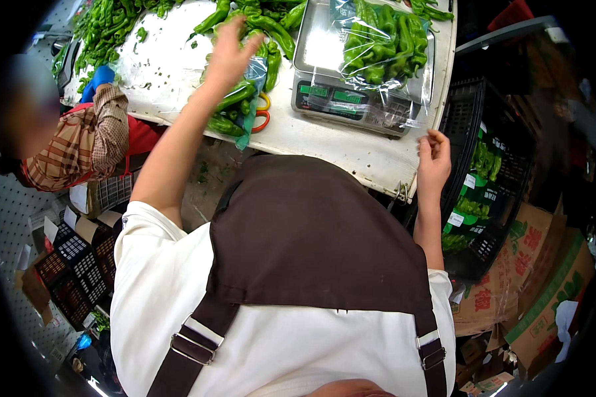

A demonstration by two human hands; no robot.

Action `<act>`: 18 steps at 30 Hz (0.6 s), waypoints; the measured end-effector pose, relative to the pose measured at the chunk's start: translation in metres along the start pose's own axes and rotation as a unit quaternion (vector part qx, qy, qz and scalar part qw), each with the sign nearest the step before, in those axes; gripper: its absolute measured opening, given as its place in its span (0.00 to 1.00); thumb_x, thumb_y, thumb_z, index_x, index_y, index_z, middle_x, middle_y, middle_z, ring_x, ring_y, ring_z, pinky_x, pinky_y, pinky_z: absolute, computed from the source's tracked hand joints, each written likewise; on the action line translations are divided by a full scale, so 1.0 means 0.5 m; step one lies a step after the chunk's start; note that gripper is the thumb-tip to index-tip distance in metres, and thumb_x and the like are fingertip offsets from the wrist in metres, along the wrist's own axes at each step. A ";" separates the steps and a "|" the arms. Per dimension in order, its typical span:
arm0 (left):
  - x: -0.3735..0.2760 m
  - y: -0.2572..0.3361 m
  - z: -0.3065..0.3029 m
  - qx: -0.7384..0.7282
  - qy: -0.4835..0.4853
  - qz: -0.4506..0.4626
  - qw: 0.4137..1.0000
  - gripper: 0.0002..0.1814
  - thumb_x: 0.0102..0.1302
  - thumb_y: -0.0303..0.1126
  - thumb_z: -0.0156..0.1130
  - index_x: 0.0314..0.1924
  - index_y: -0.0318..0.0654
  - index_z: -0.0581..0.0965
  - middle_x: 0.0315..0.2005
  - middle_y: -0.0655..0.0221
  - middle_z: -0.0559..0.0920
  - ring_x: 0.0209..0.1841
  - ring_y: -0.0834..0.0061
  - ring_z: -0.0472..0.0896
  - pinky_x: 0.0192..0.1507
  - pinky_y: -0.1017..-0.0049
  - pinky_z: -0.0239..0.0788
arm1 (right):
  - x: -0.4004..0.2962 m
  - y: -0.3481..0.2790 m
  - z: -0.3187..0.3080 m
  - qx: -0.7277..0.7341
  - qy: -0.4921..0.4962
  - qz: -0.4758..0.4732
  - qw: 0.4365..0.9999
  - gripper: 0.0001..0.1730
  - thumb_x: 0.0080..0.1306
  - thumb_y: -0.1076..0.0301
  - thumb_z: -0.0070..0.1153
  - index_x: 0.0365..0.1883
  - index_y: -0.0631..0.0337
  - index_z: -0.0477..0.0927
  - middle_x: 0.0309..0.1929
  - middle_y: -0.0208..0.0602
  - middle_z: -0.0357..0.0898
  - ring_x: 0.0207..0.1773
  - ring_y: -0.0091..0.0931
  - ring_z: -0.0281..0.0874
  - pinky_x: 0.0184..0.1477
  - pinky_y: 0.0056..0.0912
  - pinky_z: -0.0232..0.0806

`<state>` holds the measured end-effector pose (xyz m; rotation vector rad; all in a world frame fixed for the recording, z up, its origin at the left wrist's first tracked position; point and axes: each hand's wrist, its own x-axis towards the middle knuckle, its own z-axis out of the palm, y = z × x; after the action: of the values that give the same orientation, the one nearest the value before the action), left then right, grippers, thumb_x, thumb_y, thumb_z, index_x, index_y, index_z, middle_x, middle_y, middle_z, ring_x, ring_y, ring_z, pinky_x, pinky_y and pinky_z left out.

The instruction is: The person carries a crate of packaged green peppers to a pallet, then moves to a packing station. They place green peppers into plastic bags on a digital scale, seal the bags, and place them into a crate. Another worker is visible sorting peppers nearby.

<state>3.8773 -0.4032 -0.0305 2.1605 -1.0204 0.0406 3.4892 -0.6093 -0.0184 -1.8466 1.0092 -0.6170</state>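
My left hand (230,58) reaches over the loose long green peppers (274,34) on the white table, fingers spread and nothing seen in them. Below it lies a clear and teal plastic bag (252,94) with green peppers in it. A digital scale (303,64) stands to its right, its displays lit green. On the scale's metal pan rests another clear bag of green peppers (385,44), its loose flap hanging over the keypad. My right hand (436,154) is at the table's right edge, just below that flap, fingers bent; whether it touches the plastic is hard to tell.
Scissors (262,119) with orange and yellow handles lie by the near edge of the table (323,154). At right, a black crate (464,106) holds bagged peppers near cardboard boxes (514,268). A person's blue-gloved hand (99,79) works at left, near a large pepper heap (102,30).
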 end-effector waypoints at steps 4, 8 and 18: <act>-0.100 0.159 0.086 -0.103 -0.225 -0.170 0.954 0.46 0.57 0.55 0.67 0.62 0.24 0.62 0.39 0.56 0.81 0.42 0.68 0.79 0.45 0.70 0.71 | 0.070 0.068 0.022 -0.262 0.093 -0.055 0.959 0.27 0.65 0.59 0.56 0.56 0.67 0.68 0.32 0.39 0.79 0.36 0.34 0.77 0.43 0.36 0.69; -0.128 0.148 0.176 -0.287 -0.264 -0.272 0.880 0.18 0.69 0.42 0.56 0.39 0.31 0.76 0.21 0.66 0.79 0.23 0.77 0.77 0.29 0.78 0.67 | 0.134 0.116 0.037 -0.092 0.002 0.114 0.989 0.17 0.69 0.57 0.51 0.32 0.65 0.73 0.20 0.35 0.74 0.26 0.30 0.72 0.33 0.34 0.65; -0.169 0.136 0.146 -0.375 -0.275 -0.365 0.807 0.12 0.70 0.42 0.57 0.40 0.40 0.78 0.27 0.76 0.80 0.34 0.83 0.78 0.38 0.80 0.68 | 0.053 0.025 0.015 -0.146 0.035 -0.018 0.989 0.15 0.67 0.65 0.53 0.25 0.67 0.73 0.18 0.39 0.70 0.22 0.24 0.68 0.27 0.32 0.61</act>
<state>3.7538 -0.4219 -0.0694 1.6624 -0.2911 -1.2085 3.5044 -0.6311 -0.0332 -2.1132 1.1645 -0.5821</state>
